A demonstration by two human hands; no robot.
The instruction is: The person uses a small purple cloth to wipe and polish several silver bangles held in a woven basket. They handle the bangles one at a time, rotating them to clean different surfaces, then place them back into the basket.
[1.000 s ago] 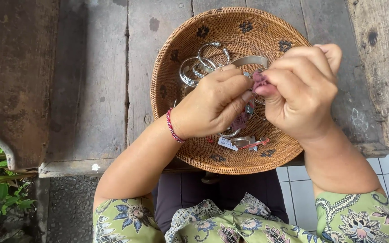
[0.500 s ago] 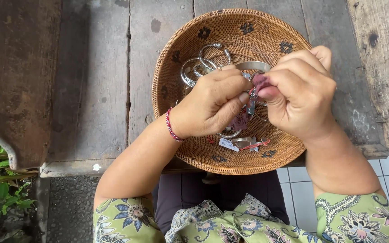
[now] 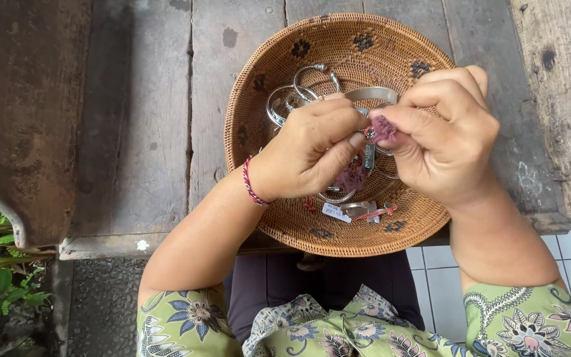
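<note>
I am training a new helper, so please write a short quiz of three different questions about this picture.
1. True or false: both hands work above the woven basket.
2. Which wrist has the red cord bracelet: A left, B right?
3. What lies in the basket beyond the hands?

Key:
1. True. The left hand and right hand meet over it, pinching a small metal piece.
2. A.
3. Silver bangles.

Soft, even daylight, bright without glare; faint shadows lie under the hands inside the basket (image 3: 285, 73); focus is sharp throughout.
</note>
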